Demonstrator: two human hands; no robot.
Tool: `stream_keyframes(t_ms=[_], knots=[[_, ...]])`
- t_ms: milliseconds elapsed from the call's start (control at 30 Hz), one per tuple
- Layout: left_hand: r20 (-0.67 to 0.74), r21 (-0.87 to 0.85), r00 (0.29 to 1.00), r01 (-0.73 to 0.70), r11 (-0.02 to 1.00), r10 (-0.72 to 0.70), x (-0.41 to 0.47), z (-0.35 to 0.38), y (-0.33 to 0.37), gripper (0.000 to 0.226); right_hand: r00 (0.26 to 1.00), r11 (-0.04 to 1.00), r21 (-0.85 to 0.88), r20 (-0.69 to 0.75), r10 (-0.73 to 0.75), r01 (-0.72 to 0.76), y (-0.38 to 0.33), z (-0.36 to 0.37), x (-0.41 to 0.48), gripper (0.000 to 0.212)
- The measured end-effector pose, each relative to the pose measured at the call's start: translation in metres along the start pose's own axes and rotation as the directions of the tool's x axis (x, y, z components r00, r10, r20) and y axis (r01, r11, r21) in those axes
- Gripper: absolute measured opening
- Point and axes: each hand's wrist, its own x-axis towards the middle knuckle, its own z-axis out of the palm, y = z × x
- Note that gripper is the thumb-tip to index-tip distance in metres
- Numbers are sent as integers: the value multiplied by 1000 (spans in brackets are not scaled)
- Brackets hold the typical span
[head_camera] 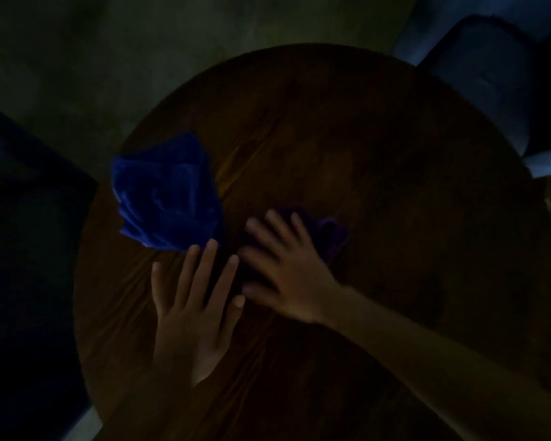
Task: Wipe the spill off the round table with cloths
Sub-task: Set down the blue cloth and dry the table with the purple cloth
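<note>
The purple cloth [326, 238] lies flat under my right hand [287, 275], near the middle of the round bench [379, 154]; my fingers [277, 224] are spread open and press down on it rather than grip it. It looks soft, light and limp, so I judge a flat palm moves it best. The blue cloth [167, 194] sits bunched near the left edge, its near corner just beside my left hand [193, 313], which rests open on bare wood. The spill itself is too dark to see.

Head view looks steeply down onto round table [363, 154].
</note>
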Motion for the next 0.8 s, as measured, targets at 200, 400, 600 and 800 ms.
stream_keyframes(t_ms=[200, 400, 600, 800], knots=[[84, 57, 992, -102, 993, 97, 57, -3, 30, 62, 935, 935, -77, 102, -338, 347, 95, -11, -76, 54], [221, 102, 974, -67, 993, 43, 122, 31, 101, 67, 498, 550, 304, -235, 835, -778, 209, -43, -89, 60], [251, 115, 968, -23, 993, -7, 132, 40, 112, 69, 988, 987, 108, -84, 131, -122, 67, 14, -168, 58], [241, 126, 970, -25, 992, -6, 136, 38, 115, 69, 977, 993, 50, -178, 117, -110, 193, -13, -209, 49]])
